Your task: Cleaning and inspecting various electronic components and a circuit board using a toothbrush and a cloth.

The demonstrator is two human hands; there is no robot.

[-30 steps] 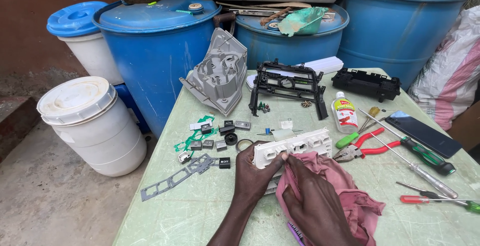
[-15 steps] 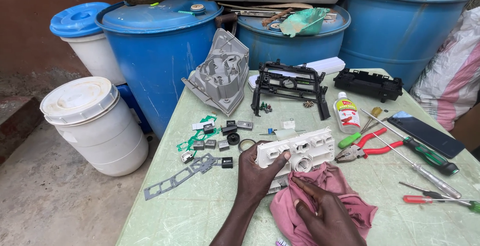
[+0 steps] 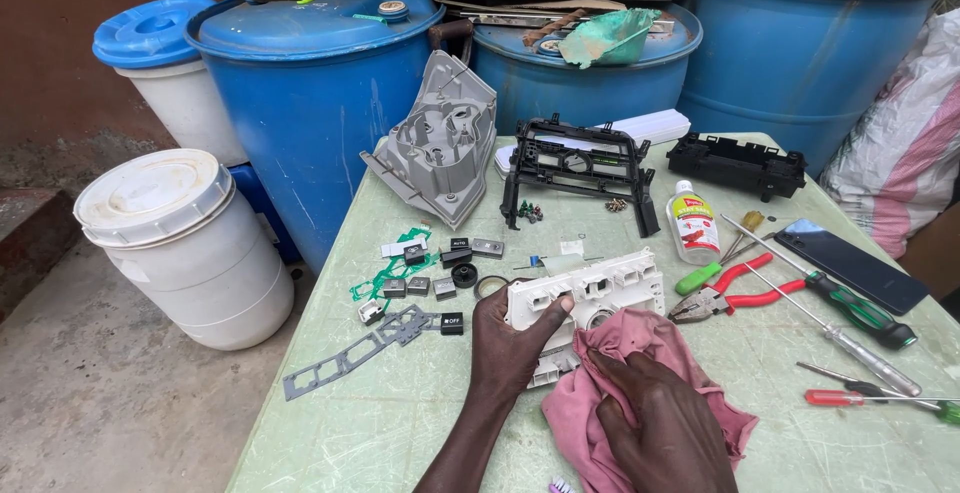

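A white plastic control-panel housing with several square openings lies on the pale green table. My left hand grips its left end, thumb on top. My right hand presses a pink cloth against the housing's lower right part. Left of my left hand lie several small black and grey buttons, a green flexible circuit strip and a flat grey frame strip.
Behind stand a grey moulded panel, a black frame and a black box part. To the right lie a small bottle, red pliers, screwdrivers and a dark phone. Blue barrels and a white bucket surround the table.
My right hand has slid the pink cloth down and to the right over the housing. The left hand keeps its hold, and the housing has shifted slightly.
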